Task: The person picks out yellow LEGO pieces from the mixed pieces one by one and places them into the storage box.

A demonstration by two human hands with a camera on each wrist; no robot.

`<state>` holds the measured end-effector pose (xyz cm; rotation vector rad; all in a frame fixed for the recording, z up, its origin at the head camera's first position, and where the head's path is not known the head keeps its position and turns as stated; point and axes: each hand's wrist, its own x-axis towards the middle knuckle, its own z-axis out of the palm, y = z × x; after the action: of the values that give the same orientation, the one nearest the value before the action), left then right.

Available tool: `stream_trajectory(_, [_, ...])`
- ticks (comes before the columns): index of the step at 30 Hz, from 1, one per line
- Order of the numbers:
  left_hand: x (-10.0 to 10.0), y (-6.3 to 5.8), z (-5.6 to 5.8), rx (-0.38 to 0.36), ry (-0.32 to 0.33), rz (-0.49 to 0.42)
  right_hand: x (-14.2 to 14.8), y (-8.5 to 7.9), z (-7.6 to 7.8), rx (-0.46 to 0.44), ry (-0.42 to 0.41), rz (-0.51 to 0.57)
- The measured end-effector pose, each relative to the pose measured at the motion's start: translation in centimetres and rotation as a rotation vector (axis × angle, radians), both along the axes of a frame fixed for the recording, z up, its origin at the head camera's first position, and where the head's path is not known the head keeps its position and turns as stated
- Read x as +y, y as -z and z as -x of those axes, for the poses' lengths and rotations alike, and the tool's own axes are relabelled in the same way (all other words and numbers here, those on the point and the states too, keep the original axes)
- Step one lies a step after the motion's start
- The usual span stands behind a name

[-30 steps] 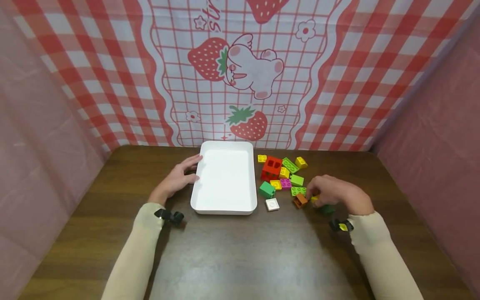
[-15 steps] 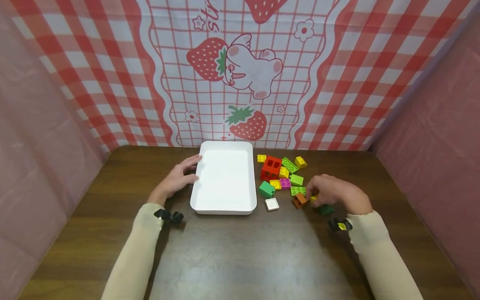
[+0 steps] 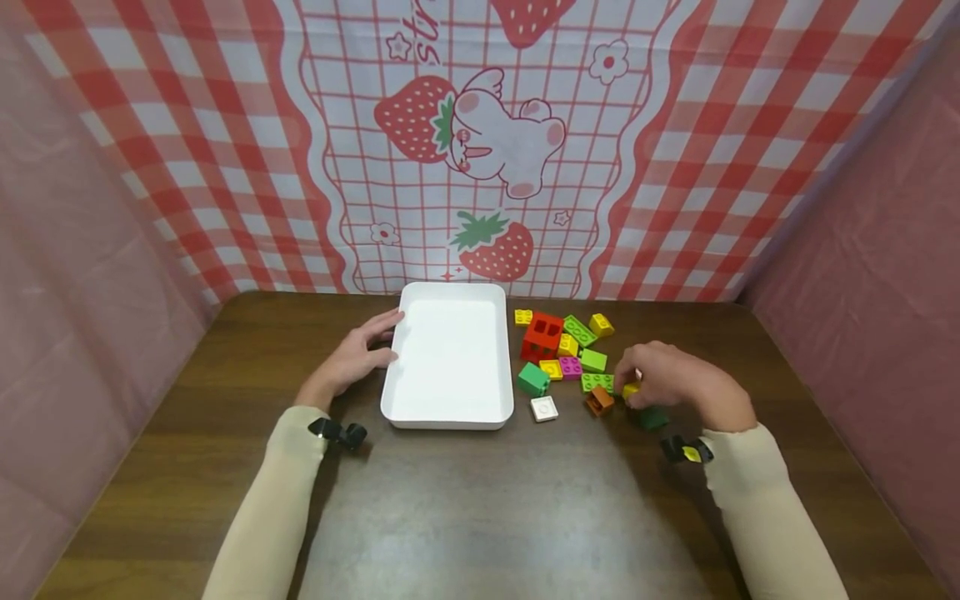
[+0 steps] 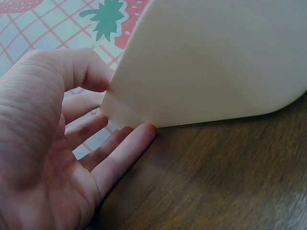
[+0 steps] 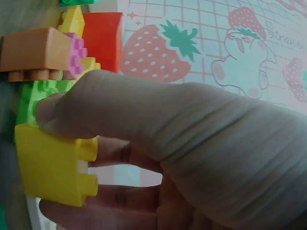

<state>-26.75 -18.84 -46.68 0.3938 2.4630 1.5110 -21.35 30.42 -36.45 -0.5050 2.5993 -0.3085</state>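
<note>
tray (image 3: 450, 358), white and shallow, on the brown table (image 3: 480, 517) in the head view; my left hand (image 3: 358, 350) at its left wall, fingers relaxed, tips touching. my right hand (image 3: 667, 375) well to the right of the tray, gripping a yellow brick (image 3: 632, 390); whether it is clear of the table i cannot tell. near it: brown brick (image 3: 599, 401), lime plate (image 3: 597, 382), dark green brick (image 3: 653, 418). between tray and hand, loose bricks (image 3: 571, 367) bunched beside a red block (image 3: 542, 337), white tile (image 3: 544, 408) nearer me. left wrist view: my fingers loosely spread against the tray's outer side, strawberry cloth (image 4: 57, 36) behind. right wrist view: yellow brick pinched between thumb and fingers, studs toward my palm; brown brick and red block beyond.
</note>
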Motion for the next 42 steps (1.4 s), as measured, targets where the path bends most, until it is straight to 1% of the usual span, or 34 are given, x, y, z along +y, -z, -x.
stream_trajectory(5, [-0.1, 0.1, -0.1, -0.003, 0.001, 0.0, 0.4, -0.6, -0.4, 0.064, -0.016, 0.04])
stream_trajectory(10, [-0.1, 0.3, 0.0, 0.002, 0.002, -0.004, 0.4, -0.9, -0.3, 0.08, -0.029, 0.032])
stream_trajectory(14, [0.0, 0.1, 0.1, 0.013, 0.01, -0.006, 0.2, -0.7, -0.1, 0.084, -0.03, 0.028])
stream_trajectory(19, [0.2, 0.0, 0.2, 0.007, 0.002, -0.016, -0.1, -0.3, 0.3, 0.109, -0.042, 0.038])
stream_trajectory(24, [0.3, 0.1, 0.4, 0.019, 0.007, -0.022, -0.3, 0.0, 0.8, 0.136, -0.063, 0.037])
stream_trajectory(28, [0.2, 0.1, 0.4, 0.017, 0.005, -0.022, -0.5, 0.0, 1.3, 0.152, -0.067, 0.045])
stream_trajectory(35, [0.1, 0.3, 0.1, 0.006, -0.004, -0.011, -0.9, -0.9, 1.9, 0.164, -0.038, 0.048])
stream_trajectory(42, [-0.1, 0.5, 0.2, 0.014, -0.008, -0.014, -1.3, -2.0, 2.7, 0.215, -0.053, 0.019])
